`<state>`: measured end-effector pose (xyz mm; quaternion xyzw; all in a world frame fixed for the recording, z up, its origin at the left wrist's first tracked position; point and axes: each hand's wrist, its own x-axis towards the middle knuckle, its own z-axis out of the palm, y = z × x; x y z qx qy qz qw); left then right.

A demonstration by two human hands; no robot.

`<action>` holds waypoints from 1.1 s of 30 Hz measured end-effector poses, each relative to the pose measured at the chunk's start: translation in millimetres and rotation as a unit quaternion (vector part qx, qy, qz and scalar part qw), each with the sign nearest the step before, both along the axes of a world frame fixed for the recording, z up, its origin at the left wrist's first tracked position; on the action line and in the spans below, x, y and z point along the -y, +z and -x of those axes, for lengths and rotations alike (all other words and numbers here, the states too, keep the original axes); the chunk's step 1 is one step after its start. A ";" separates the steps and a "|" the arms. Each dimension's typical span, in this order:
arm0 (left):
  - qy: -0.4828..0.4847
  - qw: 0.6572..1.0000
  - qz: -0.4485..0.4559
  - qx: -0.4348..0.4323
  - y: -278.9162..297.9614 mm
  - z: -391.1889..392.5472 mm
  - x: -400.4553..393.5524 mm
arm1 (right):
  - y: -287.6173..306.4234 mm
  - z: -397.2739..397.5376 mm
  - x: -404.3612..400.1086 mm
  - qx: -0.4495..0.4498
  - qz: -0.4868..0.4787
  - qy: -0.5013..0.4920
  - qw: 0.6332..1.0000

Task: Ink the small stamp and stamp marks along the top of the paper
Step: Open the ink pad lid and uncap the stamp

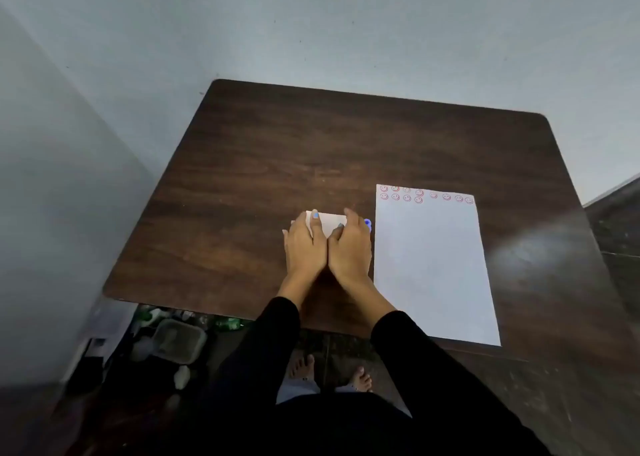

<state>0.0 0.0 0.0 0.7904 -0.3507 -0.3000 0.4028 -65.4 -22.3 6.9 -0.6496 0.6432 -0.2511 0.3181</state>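
A white sheet of paper (433,268) lies on the dark wooden table (311,150), right of centre. Several red smiley marks (408,194) run along its top edge, two rows at the left and one row at the right. Just left of the paper, my left hand (304,247) and my right hand (349,247) rest side by side on a small white box (330,220), which looks like the ink pad case. A small blue object (367,224), likely the stamp, peeks out beside my right hand's fingers; whether that hand grips it is hidden.
The table stands in a corner against grey walls. On the floor under its near left edge are green bottles (228,324), a grey plastic tub (178,341) and other clutter. My bare feet (329,372) show below the table's front edge.
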 end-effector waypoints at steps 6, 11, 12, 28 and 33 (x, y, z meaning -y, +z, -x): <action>0.041 0.998 0.026 -0.031 -7.5 0.2 -2.2 | -11.9 4.1 -6.6 -0.023 -0.031 -0.009 0.999; 0.061 0.997 0.036 -0.035 -13.4 3.0 0.3 | -17.1 5.1 -7.5 -0.038 -0.053 0.003 0.998; 0.065 0.997 0.035 -0.038 -14.3 3.2 -0.1 | -17.2 4.8 -7.3 -0.038 -0.053 0.003 0.998; 0.117 0.991 0.065 -0.025 -0.3 -6.6 2.5 | -7.1 -11.0 -1.6 -0.004 -0.009 -0.010 1.000; 0.209 0.976 0.067 -0.014 -0.7 -37.1 -10.8 | -6.8 -34.8 -1.8 0.012 -0.025 0.095 0.995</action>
